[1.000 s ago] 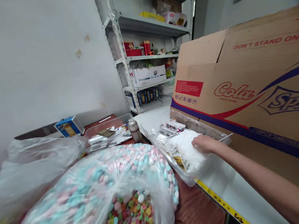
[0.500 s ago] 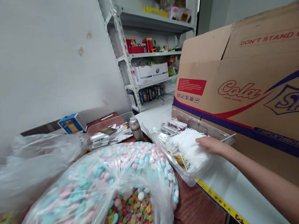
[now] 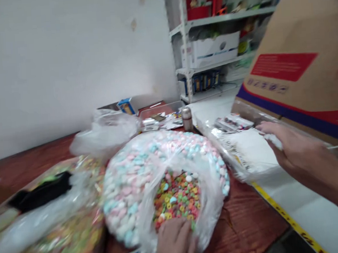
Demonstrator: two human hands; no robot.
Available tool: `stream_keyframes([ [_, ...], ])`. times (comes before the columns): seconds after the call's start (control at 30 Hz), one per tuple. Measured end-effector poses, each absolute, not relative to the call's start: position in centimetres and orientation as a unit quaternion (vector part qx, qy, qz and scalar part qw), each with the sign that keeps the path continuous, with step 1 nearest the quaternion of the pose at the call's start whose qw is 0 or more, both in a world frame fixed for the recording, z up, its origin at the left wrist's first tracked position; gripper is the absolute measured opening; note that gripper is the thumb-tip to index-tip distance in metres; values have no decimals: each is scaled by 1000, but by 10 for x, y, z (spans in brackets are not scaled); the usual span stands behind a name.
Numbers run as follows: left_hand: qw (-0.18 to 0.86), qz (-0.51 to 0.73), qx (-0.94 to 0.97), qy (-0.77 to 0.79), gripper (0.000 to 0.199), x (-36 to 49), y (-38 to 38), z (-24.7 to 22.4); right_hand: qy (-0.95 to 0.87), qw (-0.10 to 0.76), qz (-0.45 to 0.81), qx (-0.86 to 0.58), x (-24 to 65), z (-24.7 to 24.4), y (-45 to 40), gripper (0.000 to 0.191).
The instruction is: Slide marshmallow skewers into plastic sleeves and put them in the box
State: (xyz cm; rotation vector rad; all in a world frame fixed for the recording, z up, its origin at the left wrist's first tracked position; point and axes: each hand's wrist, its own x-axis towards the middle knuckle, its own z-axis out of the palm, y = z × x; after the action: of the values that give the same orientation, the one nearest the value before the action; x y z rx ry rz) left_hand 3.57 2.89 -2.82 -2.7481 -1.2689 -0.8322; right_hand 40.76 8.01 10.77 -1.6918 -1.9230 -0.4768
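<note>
At the lower middle, my left hand (image 3: 175, 239) reaches to the near rim of an open plastic bag of colourful rings (image 3: 176, 197); its fingertips are hidden among the rings and blurred. That bag sits on a large round bag of pastel candies (image 3: 126, 183). My right hand (image 3: 284, 141) is closed around a small white item (image 3: 273, 140), above a clear plastic tray (image 3: 216, 144) on the right. White sticks or sheets (image 3: 250, 149), too blurred to tell which, lie in the tray below this hand.
A big cardboard box (image 3: 301, 28) stands at the right, behind the tray. A metal bottle (image 3: 187, 119) is beside a clear bin (image 3: 162, 110). Bagged rings with a black item (image 3: 43, 191) lie at left. White shelves (image 3: 185, 44) rise behind the red table (image 3: 247, 217).
The view has swung left and down. My left hand has come into view at the ring bag. My right hand has lifted from the white pile with a small white item in its fingers.
</note>
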Motion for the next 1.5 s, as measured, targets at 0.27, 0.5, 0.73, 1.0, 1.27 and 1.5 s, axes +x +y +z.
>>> stream_keyframes([
  [0.27, -94, -242, -858, -443, 31, 49, -7, -48, -865, 346, -64, -358, 207, 69, 43, 28],
  [0.5, -87, -282, -871, -394, 23, 16, -7, -46, -854, 265, -43, -445, 152, -6, 41, 23],
  [0.73, -99, -243, -879, -398, 42, 4, -4, -36, -857, 387, 28, -340, 167, -8, 40, 27],
  [1.0, -76, -227, -865, -441, 35, 46, 27, -39, -734, 477, 100, -473, 203, -10, 62, 18],
  [1.27, -95, -123, -904, -399, 27, 109, 59, -38, -565, 433, 224, -665, 285, -25, 46, 30],
  [1.5, -35, -61, -893, -444, 14, 83, 59, -46, -550, 443, 241, -666, 283, -28, 42, 32],
])
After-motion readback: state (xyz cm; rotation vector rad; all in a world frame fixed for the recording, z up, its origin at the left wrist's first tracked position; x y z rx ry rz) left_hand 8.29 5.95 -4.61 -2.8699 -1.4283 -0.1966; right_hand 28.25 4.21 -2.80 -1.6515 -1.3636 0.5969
